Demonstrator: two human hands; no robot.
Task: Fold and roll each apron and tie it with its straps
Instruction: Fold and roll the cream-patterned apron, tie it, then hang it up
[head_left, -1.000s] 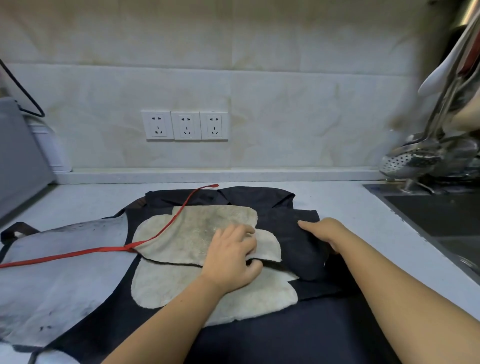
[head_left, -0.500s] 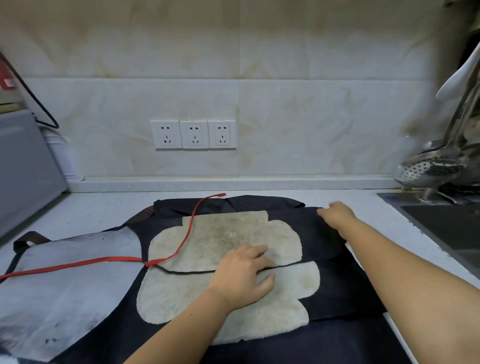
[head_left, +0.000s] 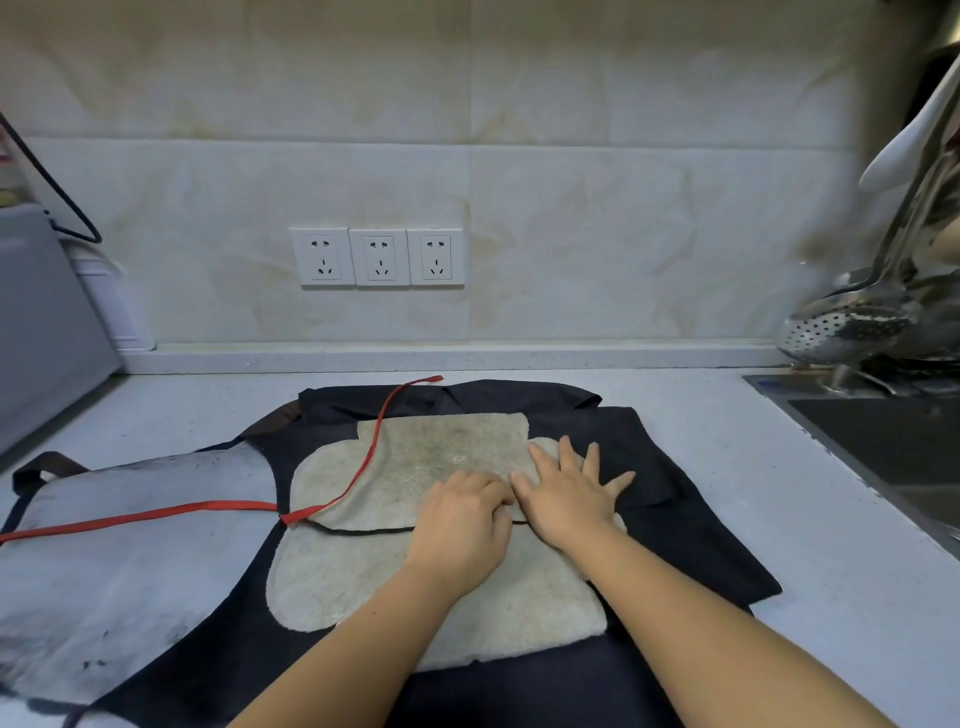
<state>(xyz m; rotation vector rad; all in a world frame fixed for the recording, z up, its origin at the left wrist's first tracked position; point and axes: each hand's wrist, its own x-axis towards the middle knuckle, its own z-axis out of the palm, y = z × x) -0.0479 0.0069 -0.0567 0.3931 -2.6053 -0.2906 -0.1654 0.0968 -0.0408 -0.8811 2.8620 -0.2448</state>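
Apron (head_left: 680, 545), dark with 2 fleecy beige patches (head_left: 358, 577), lies flat; left hand (head_left: 460, 522) and right hand (head_left: 569, 491) press it open-palmed.

Looked down and forward from above the near edge of the counter (head_left: 753, 467). Faced its back edge, close.

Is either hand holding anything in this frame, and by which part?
Right hand lies flat on the beige fleece panel, holding nothing. Left hand has fingers bent at that panel's lower edge; whether it pinches it cannot be told.
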